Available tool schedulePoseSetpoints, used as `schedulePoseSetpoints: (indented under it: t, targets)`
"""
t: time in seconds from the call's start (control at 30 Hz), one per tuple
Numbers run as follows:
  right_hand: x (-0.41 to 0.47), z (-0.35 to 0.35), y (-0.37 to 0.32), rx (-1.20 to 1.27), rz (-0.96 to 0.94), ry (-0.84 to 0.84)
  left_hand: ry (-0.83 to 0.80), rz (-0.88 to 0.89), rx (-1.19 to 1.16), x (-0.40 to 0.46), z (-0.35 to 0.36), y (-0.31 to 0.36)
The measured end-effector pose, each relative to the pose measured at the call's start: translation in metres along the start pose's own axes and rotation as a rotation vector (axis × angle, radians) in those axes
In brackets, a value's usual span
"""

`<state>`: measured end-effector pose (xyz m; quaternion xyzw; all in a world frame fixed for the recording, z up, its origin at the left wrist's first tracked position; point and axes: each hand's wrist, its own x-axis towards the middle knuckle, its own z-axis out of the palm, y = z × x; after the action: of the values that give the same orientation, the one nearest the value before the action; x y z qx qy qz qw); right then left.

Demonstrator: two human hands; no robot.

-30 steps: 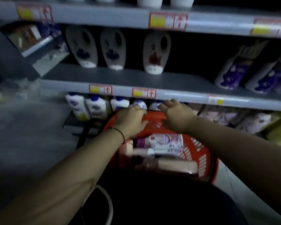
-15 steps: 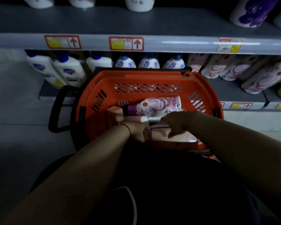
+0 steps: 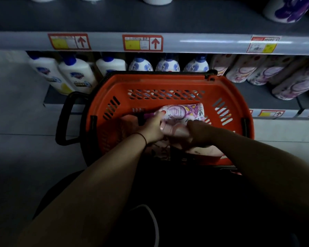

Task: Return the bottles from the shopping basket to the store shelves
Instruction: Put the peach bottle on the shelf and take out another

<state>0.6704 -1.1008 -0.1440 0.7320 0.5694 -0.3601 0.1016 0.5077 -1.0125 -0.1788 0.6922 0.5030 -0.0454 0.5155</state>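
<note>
An orange shopping basket (image 3: 168, 81) stands on the floor in front of the lowest shelf. Inside it lies a white bottle with purple flowers (image 3: 182, 111), cap to the left. Just nearer to me is a pale pink bottle (image 3: 175, 131), held between both hands. My left hand (image 3: 152, 127) closes on its cap end, and one finger touches the floral bottle. My right hand (image 3: 199, 132) grips its body from the right. Another pinkish bottle (image 3: 205, 150) lies below, partly hidden by my arms.
The basket's black handle (image 3: 64, 118) sticks out to the left. White bottles with blue caps (image 3: 73, 75) and blue-flowered bottles (image 3: 168, 65) stand on the low shelf behind it. Pink floral bottles (image 3: 268, 72) lie to the right. A grey shelf edge (image 3: 203, 42) carries price tags.
My view has tipped down from the shelves onto the basket. Both hands moved from the basket's far rim down inside it and closed on the pink bottle.
</note>
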Motion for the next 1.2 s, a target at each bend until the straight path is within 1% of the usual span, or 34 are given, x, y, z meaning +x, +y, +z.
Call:
schedulePoseSetpoints:
  t: [0.03,0.07,0.1,0.17,0.2,0.23,0.3,0.43,0.53,0.67,0.83,0.97,1.07,1.2]
  targets:
    - [-0.004,-0.005,0.0,0.096,0.034,0.057,0.125,0.005,-0.031,0.0,0.0,-0.002]
    - [-0.008,-0.011,-0.001,0.175,0.071,0.123,0.202,-0.037,-0.094,-0.003,0.0,-0.003]
    - [-0.013,-0.016,-0.002,0.257,0.094,0.191,0.189,-0.103,-0.147,-0.013,-0.001,0.001]
    - [-0.023,-0.026,-0.006,0.396,0.097,0.303,-0.011,-0.137,-0.28,-0.034,0.0,0.017]
    - [-0.027,-0.032,-0.009,0.463,0.08,0.349,-0.103,-0.106,-0.368,-0.043,-0.001,0.025]
    - [-0.033,-0.038,-0.013,0.529,0.062,0.381,-0.138,-0.047,-0.447,-0.053,-0.004,0.036]
    - [-0.046,-0.054,-0.022,0.647,0.03,0.45,-0.098,0.051,-0.544,-0.066,-0.011,0.053]
    - [-0.079,-0.086,-0.036,0.928,-0.064,0.512,-0.091,0.226,-0.575,-0.096,-0.026,0.081]
    - [-0.11,-0.105,-0.044,1.04,-0.153,0.551,-0.041,0.323,-0.662,-0.118,-0.039,0.107]
    - [-0.153,-0.13,-0.05,1.059,-0.262,0.657,0.011,0.458,-0.715,-0.146,-0.057,0.141]
    - [-0.198,-0.149,-0.042,0.901,-0.407,0.78,0.107,0.613,-0.724,-0.171,-0.067,0.194]
    - [-0.23,-0.177,-0.032,0.891,-0.474,0.885,0.179,0.718,-0.729,-0.184,-0.077,0.247]
    - [-0.251,-0.208,-0.023,0.853,-0.509,0.959,0.219,0.812,-0.696,-0.194,-0.085,0.289]
    - [-0.271,-0.257,-0.01,0.881,-0.526,1.065,0.253,0.914,-0.581,-0.204,-0.098,0.347]
